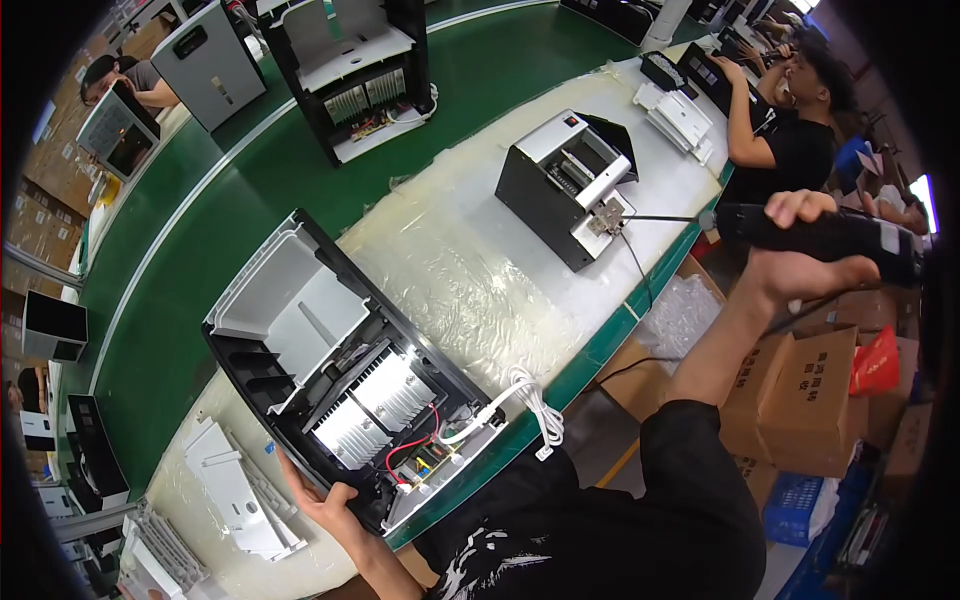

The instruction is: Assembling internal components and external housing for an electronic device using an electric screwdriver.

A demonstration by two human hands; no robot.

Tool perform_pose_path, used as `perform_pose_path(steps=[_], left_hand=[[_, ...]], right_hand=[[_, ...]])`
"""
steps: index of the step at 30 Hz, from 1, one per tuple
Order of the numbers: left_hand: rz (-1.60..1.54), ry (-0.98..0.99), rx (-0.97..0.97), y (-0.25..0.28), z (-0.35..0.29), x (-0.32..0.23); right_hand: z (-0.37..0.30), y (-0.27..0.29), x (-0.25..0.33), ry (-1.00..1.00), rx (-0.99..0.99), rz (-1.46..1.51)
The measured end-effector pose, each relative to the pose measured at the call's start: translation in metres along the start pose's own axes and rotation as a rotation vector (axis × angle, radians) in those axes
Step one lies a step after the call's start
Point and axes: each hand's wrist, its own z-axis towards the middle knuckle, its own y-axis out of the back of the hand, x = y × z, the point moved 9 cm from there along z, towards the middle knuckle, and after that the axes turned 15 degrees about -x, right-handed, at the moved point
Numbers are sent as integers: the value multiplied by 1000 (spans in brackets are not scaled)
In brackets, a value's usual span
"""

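Observation:
My right hand (790, 272) is wrapped round a black electric screwdriver (742, 224), held level at the right. Its long bit reaches left to a small cluster of screws (606, 217) at the corner of a black and silver appliance unit (548, 200); whether a screw sits on the tip I cannot make out. Down at the left, my left hand (326, 508) grips the lower edge of an open black appliance housing (268, 392). Inside the housing show finned silver heat sinks (375, 405), red wires and a grey-white compartment. A bundled white power cord (535, 408) hangs from its right corner.
The padded, film-covered bench (450, 285) runs diagonally. White plastic panels (240, 490) lie at lower left. Beyond, a green conveyor (200, 270) carries another open housing (350, 80). Cardboard boxes (800, 400) stand to my right. A co-worker (790, 130) works at the far right.

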Motion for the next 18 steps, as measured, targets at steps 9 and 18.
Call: perform_pose_path(steps=[9,18], left_hand=[[57,-40,-10,3,5,3],[27,-12,4,3,5,7]], right_hand=[[-17,-13,-29,12,52,-97],[-18,-44,-68,-167,333,-16]])
